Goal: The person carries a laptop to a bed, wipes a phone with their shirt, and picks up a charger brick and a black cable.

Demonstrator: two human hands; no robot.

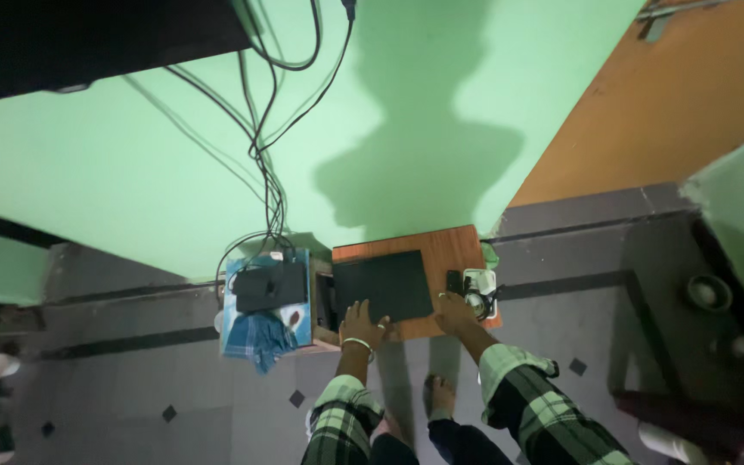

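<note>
A: Matte black slab, a closed laptop [385, 286], flat rectangle with square corners, lies on a small orange-brown wood table [454, 245]. It covers most of the top; a bare wood strip shows along the far edge and at the right.

B: Hands?

A: Left hand [362, 323] rests at the laptop's near left corner, fingers [378, 325] spread flat on the lid and table edge, gripping nothing. Pale bangle on that wrist. Right hand [455, 312] sits on the table at the laptop's near right corner, just beside it; it looks loosely curled, but I cannot tell whether it holds anything.

B: Right of that?

A: Small dark block [454, 282] and a pale roundish object [480, 288] crowd the table's right edge, touching or nearly so. Too small to identify.

B: Left side?

A: Blue box or stand [232, 297] abutting the table, a black flat device [270, 288] on top, blue checked cloth [256, 336] hanging off its front. Black cables [267, 155] run up the smooth green wall [131, 172].

B: Clearance?

A: Table is tight against the wall. Open grey tiled floor [131, 379] on the near side. Dark corner at right holds round objects, unreadable. Plaid sleeves cut off at the frame bottom.
</note>
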